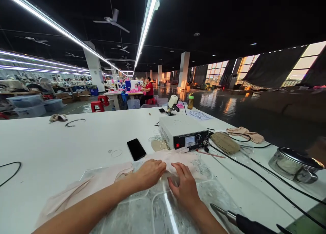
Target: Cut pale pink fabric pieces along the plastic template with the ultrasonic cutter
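Clear plastic sheet lies nearest, in front of the control box. Pale pink fabric, thin and creased, spreads across it, trailing left of the box. The left hand rests curled on the fabric; whether it grips cannot be determined. The right hand lies flat, fingers spread, just beside it, touching fabric.

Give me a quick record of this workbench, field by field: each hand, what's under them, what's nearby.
left hand: rests on pale pink fabric, fingers curled, grip unclear
right hand: fingers spread flat on the fabric
surface: clear sheet on white table; fabric overlaps it, order unclear
behind hands: black phone, white control box with knobs
lower right: metal-tipped tool with black handle, untouched
background: person in red seated far off
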Motion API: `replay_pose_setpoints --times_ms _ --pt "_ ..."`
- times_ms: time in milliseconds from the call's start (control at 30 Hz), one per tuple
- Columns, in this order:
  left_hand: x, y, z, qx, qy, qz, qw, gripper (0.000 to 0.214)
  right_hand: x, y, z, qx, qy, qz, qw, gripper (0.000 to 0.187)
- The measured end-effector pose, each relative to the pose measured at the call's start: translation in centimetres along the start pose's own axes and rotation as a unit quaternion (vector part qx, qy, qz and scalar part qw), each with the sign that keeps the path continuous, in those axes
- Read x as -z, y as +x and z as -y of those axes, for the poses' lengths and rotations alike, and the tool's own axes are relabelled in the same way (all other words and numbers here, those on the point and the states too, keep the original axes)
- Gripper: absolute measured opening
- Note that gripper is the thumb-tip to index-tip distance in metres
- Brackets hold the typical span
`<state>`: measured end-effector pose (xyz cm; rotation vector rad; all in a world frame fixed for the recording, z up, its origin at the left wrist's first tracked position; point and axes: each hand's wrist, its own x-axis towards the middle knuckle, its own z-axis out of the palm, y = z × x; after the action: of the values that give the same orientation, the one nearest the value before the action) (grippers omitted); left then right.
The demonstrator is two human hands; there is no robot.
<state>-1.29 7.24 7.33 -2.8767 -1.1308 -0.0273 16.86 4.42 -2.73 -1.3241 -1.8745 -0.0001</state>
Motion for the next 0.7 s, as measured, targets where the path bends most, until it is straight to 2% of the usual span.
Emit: replay_pose_setpoints --times_ms 167,267,300,400,467,600,700 --pt "-0.8 -4.0 -2.1 -0.072 0.030 0.056 0.995 0.013 0.6 -1.1 0.1 0.046 -0.043 0.056 0.996 0.028" --pt "-1.4 -6.6 -2.5 -0.107 0.031 0.081 0.990 0.015 1.7 -2.8 -0.5 0.069 -0.055 0.075 0.993 0.013" --pt "-1.6 -7.5 -2.6 -0.120 0.031 0.086 0.989 0.015 2.2 -3.5 -0.6 0.078 -0.056 0.079 0.992 0.016" --pt "-1.8 -9.9 -3.2 -0.162 0.036 0.097 0.981 0.012 3.7 -5.7 -1.0 0.100 -0.052 0.081 0.990 0.045" --pt "-1.7 -11.3 -3.7 -0.182 0.031 0.105 0.977 0.011 4.6 -7.0 -1.0 0.108 -0.047 0.079 0.990 0.053" --pt "-0.7 -13.0 -4.6 -0.166 -0.013 0.142 0.976 0.012 5.8 -8.8 -1.3 0.097 -0.047 0.072 0.992 0.066" --pt "0.4 -12.7 -5.0 -0.142 -0.059 0.172 0.973 0.016 6.3 -9.3 -2.0 0.073 -0.054 0.051 0.995 0.071"
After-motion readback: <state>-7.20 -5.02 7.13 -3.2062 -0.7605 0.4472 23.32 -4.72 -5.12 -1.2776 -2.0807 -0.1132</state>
